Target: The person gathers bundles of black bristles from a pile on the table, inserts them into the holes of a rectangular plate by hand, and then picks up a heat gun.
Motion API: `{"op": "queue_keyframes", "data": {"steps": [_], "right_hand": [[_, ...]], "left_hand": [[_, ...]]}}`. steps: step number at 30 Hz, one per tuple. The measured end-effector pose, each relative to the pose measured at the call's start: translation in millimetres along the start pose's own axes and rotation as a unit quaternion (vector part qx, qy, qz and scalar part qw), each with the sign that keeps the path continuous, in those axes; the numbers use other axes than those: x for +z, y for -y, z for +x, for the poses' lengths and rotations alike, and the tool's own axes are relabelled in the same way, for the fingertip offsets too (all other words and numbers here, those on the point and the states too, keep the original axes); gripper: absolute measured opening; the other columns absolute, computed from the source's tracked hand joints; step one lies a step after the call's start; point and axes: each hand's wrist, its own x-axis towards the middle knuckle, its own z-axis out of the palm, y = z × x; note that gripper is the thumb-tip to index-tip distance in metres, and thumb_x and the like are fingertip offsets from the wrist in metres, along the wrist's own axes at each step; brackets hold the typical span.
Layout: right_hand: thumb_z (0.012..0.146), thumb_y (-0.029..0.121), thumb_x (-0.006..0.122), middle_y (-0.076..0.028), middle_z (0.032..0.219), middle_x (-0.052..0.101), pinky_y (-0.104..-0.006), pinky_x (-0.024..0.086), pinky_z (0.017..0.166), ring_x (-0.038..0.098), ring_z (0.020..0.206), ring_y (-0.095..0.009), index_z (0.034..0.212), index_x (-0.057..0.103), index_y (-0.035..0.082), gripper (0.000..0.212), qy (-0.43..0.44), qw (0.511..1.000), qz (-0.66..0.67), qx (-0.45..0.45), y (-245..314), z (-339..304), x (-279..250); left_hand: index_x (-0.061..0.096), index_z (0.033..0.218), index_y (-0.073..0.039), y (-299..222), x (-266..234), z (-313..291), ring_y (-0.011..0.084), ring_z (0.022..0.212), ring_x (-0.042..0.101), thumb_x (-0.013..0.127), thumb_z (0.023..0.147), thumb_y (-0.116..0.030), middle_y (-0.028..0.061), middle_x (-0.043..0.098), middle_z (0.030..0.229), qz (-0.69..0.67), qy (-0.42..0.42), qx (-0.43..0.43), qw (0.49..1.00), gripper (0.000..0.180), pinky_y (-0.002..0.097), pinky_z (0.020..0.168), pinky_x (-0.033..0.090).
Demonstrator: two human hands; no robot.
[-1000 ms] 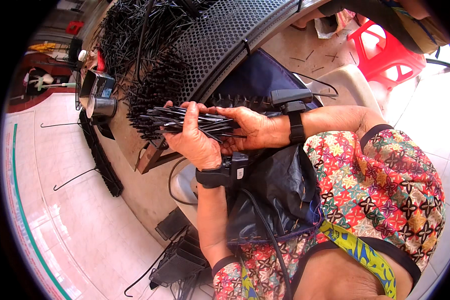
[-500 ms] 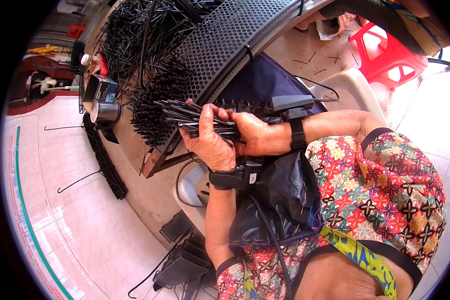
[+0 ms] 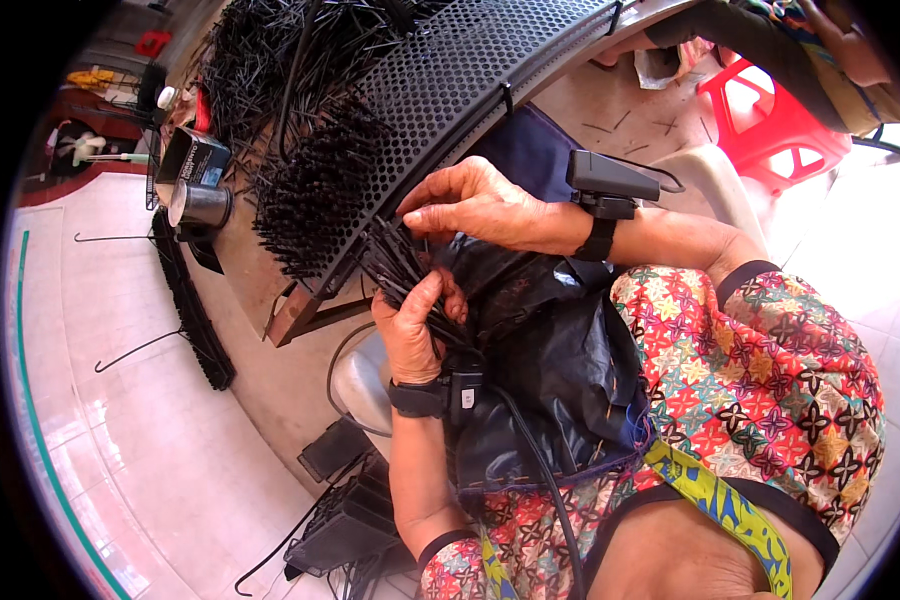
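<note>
My left hand (image 3: 410,335) is closed around a bundle of thin black sticks (image 3: 394,262), which points up and away from me, tilted left. Over the far ends of that bundle is my right hand (image 3: 490,208), its thumb and fingertips drawn together. What lies between those fingertips is too small to make out. Just beyond both hands, a black perforated panel (image 3: 450,90) curves across the work table. Many black sticks (image 3: 315,200) stand upright, packed close, in its near left part. A heap of loose black sticks (image 3: 260,65) lies behind them.
A metal cup (image 3: 202,204) and a small dark box (image 3: 195,160) stand at the table's left side. A dark plastic sheet (image 3: 550,370) covers my lap. Another person's leg (image 3: 750,60) and a red stool (image 3: 775,130) are at the far right.
My hands have moved apart. The right one rose and went forward to the bundle's far ends; the left came nearer to me, and the bundle turned from sideways to more upright.
</note>
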Motion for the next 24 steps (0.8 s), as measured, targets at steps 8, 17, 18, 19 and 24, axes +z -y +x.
{"op": "queue_keyframes", "data": {"steps": [8, 17, 18, 19, 24], "right_hand": [[0.077, 0.007, 0.057, -0.002, 0.070, 0.058, -0.0198, 0.044, 0.057, 0.053, 0.063, -0.006, 0.085, 0.058, -0.003, 0.013, 0.028, 0.987, -0.150, -0.042, -5, 1, -5], [0.076, 0.008, 0.057, -0.004, 0.062, 0.057, -0.0204, 0.043, 0.048, 0.052, 0.054, -0.006, 0.080, 0.059, -0.003, 0.013, -0.198, 0.935, -0.181, -0.232, 28, 30, -24], [0.075, 0.008, 0.058, -0.005, 0.062, 0.058, -0.0212, 0.043, 0.048, 0.053, 0.055, -0.007, 0.080, 0.059, -0.003, 0.012, -0.198, 0.917, -0.207, -0.277, 30, 36, -25], [0.075, 0.008, 0.058, -0.006, 0.063, 0.058, -0.0219, 0.043, 0.048, 0.053, 0.055, -0.008, 0.080, 0.059, -0.002, 0.011, -0.196, 0.897, -0.232, -0.322, 31, 42, -25], [0.075, 0.005, 0.060, -0.005, 0.070, 0.060, -0.0190, 0.044, 0.053, 0.056, 0.060, -0.008, 0.087, 0.059, -0.001, 0.013, -0.143, 0.818, -0.365, -0.421, 33, 58, -19]], "left_hand": [[0.051, 0.085, 0.002, 1, 5, 3, 0.0153, 0.047, 0.050, 0.057, 0.073, -0.006, 0.0089, 0.054, 0.064, -0.010, -0.005, -0.001, 1.000, 0.016, 0.0243, 0.041, 0.040], [0.049, 0.092, 0.002, 5, -3, 7, 0.0168, 0.052, 0.053, 0.058, 0.073, -0.007, 0.0099, 0.056, 0.071, -0.010, -0.073, -0.009, 0.997, 0.022, 0.0252, 0.041, 0.043], [0.050, 0.090, 0.002, 5, -1, 7, 0.0163, 0.051, 0.053, 0.057, 0.074, -0.006, 0.0094, 0.056, 0.069, -0.018, -0.069, -0.007, 0.997, 0.020, 0.0248, 0.041, 0.042], [0.050, 0.089, 0.002, 4, 1, 7, 0.0158, 0.051, 0.053, 0.057, 0.074, -0.005, 0.0089, 0.055, 0.068, -0.025, -0.065, -0.005, 0.998, 0.018, 0.0244, 0.041, 0.042], [0.050, 0.088, 0.002, 5, 2, 4, 0.0156, 0.050, 0.051, 0.057, 0.074, -0.004, 0.0082, 0.054, 0.066, -0.049, -0.054, -0.016, 0.997, 0.017, 0.0244, 0.041, 0.041]]}}
